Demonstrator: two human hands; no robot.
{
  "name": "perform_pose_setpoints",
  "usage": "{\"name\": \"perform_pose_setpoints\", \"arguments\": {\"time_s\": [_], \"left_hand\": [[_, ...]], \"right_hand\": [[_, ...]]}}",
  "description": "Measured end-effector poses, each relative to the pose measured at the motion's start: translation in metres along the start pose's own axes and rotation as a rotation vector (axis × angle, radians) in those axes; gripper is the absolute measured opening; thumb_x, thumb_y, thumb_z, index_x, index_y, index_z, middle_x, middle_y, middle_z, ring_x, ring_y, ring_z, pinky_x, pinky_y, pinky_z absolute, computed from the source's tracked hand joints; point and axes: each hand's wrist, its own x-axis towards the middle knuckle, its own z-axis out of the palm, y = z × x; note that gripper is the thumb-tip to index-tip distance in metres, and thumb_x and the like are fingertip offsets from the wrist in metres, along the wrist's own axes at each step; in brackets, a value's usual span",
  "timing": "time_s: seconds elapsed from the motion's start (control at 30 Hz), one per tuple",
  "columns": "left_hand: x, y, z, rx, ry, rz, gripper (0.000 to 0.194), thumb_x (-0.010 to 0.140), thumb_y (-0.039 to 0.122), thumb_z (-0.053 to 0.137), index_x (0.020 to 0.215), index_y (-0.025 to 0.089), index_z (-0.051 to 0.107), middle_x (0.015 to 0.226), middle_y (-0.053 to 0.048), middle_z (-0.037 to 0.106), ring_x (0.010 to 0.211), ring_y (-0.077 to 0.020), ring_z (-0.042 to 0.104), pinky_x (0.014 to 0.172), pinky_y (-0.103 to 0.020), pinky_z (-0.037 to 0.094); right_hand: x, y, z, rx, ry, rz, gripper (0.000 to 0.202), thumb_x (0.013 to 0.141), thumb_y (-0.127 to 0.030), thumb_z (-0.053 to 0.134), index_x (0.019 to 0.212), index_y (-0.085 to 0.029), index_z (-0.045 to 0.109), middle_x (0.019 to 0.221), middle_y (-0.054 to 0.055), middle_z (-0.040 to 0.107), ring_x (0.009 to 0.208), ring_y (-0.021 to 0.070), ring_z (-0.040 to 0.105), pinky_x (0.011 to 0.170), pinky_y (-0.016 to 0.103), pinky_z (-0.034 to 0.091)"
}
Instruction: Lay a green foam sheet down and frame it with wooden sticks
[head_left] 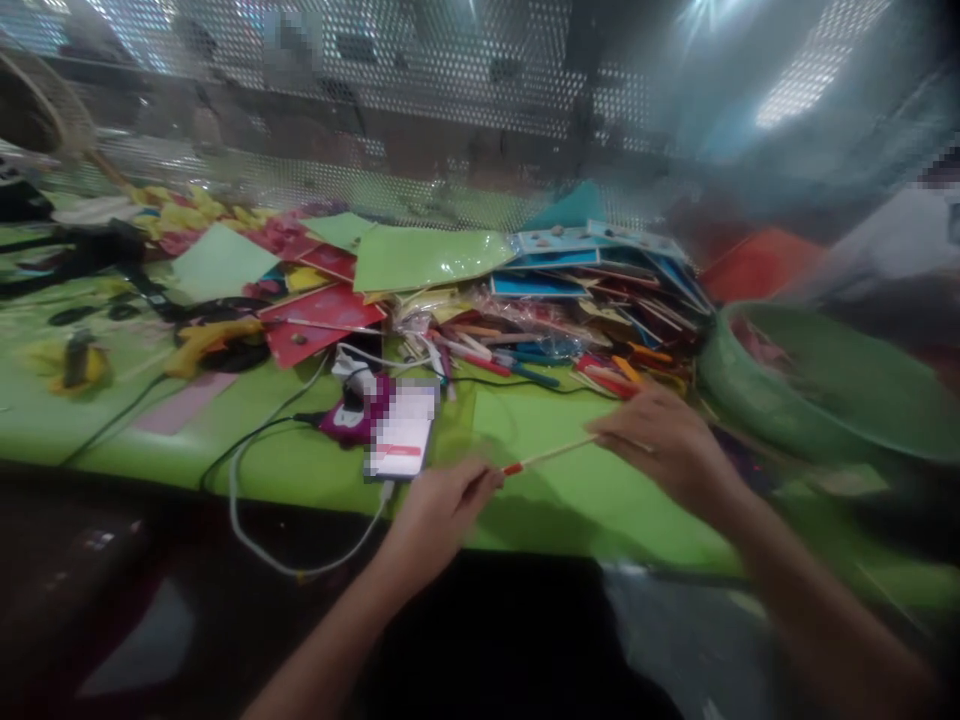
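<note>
A thin pale stick (559, 453) with a red part near its left end is stretched between my two hands, above a light green sheet (600, 495) at the table's front. My left hand (454, 505) is closed on the stick's red end. Pinched fingers of my right hand (651, 435) hold its other end. A phone (405, 430) with a lit screen lies just left of and behind my left hand, with a white cable plugged into its near end. Beside the phone is a purple power socket block (352, 415) with plugs in it.
Behind my hands lie markers (480, 362) and a pile of coloured paper and cards (435, 258). A green basin (795, 400) stands at the right. At the left are a yellow glue gun (214, 340), cables and a pink paper strip (184, 402). Perforated metal rises behind.
</note>
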Motion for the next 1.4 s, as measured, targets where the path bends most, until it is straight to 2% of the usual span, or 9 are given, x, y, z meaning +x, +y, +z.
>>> {"name": "perform_pose_setpoints", "arguments": {"time_s": [0.13,0.33,0.47,0.63,0.77,0.9,1.0,1.2,1.4], "left_hand": [[-0.032,-0.016,-0.018,0.06,-0.033,-0.072,0.04,0.101,0.047,0.043,0.08,0.02,0.066,0.069,-0.001,0.066,0.064,-0.0164,0.058,0.062,-0.026,0.038],[-0.097,-0.058,-0.058,0.167,-0.055,-0.231,0.04,0.101,0.049,0.045,0.083,0.026,0.072,0.085,0.0,0.077,0.081,-0.0198,0.072,0.075,-0.026,0.055],[-0.142,-0.097,-0.068,0.478,-0.118,-0.163,0.035,0.093,0.053,0.057,0.116,0.036,0.078,0.119,0.0,0.08,0.101,-0.0278,0.077,0.09,-0.037,0.061],[-0.171,-0.117,-0.063,0.679,0.008,0.006,0.054,0.094,0.046,0.059,0.148,0.039,0.059,0.146,-0.001,0.066,0.124,-0.0288,0.07,0.103,-0.042,0.059],[-0.145,-0.083,-0.051,0.603,0.011,0.237,0.057,0.097,0.047,0.058,0.153,0.044,0.05,0.146,0.003,0.067,0.12,-0.0248,0.072,0.101,-0.037,0.061],[-0.091,-0.033,-0.033,0.546,-0.064,0.279,0.049,0.101,0.039,0.057,0.15,0.038,0.054,0.15,0.0,0.063,0.132,-0.0241,0.065,0.111,-0.042,0.055],[-0.048,-0.012,-0.017,0.511,-0.052,0.317,0.051,0.101,0.033,0.058,0.152,0.032,0.052,0.157,-0.004,0.056,0.143,-0.025,0.055,0.118,-0.048,0.049],[0.02,-0.018,0.017,0.586,-0.047,0.226,0.065,0.104,0.05,0.052,0.158,0.017,0.043,0.17,-0.014,0.036,0.158,-0.033,0.032,0.129,-0.057,0.031],[0.038,-0.025,0.026,0.619,-0.012,0.213,0.062,0.105,0.053,0.046,0.154,0.015,0.046,0.166,-0.015,0.043,0.155,-0.0327,0.037,0.129,-0.06,0.024]], "right_hand": [[-0.003,0.004,0.0,0.055,-0.118,-0.048,0.02,0.101,-0.033,0.063,0.093,-0.024,0.078,0.084,0.003,0.076,0.079,0.0185,0.064,0.077,0.034,0.047],[-0.015,0.072,-0.005,0.058,-0.055,0.185,0.033,0.099,-0.053,0.059,0.097,-0.03,0.082,0.089,0.008,0.071,0.088,0.0266,0.064,0.082,0.041,0.049],[-0.008,0.112,0.016,0.078,-0.075,0.361,0.041,0.096,-0.06,0.059,0.097,-0.028,0.083,0.089,0.01,0.072,0.087,0.0275,0.064,0.079,0.042,0.049],[0.003,0.136,0.049,0.07,-0.072,0.425,0.048,0.093,-0.065,0.058,0.094,-0.025,0.084,0.083,0.009,0.072,0.08,0.026,0.065,0.075,0.04,0.047],[0.006,0.14,0.061,0.024,-0.06,0.468,0.048,0.092,-0.064,0.059,0.09,-0.024,0.084,0.083,0.01,0.074,0.079,0.0262,0.066,0.073,0.039,0.047],[0.006,0.138,0.06,-0.086,-0.121,0.495,0.043,0.093,-0.057,0.059,0.093,-0.022,0.085,0.085,0.01,0.077,0.08,0.0262,0.067,0.07,0.036,0.045],[0.006,0.135,0.053,-0.144,-0.156,0.514,0.039,0.095,-0.053,0.059,0.098,-0.024,0.085,0.09,0.009,0.078,0.081,0.0266,0.068,0.069,0.036,0.044],[0.006,0.113,0.039,-0.062,0.02,0.408,0.044,0.096,-0.058,0.058,0.093,-0.024,0.084,0.094,0.013,0.071,0.087,0.0283,0.066,0.078,0.041,0.049],[0.002,0.077,0.063,0.18,-0.07,0.39,0.032,0.095,-0.052,0.062,0.099,-0.028,0.084,0.094,0.008,0.074,0.09,0.0276,0.068,0.082,0.043,0.052]]}}
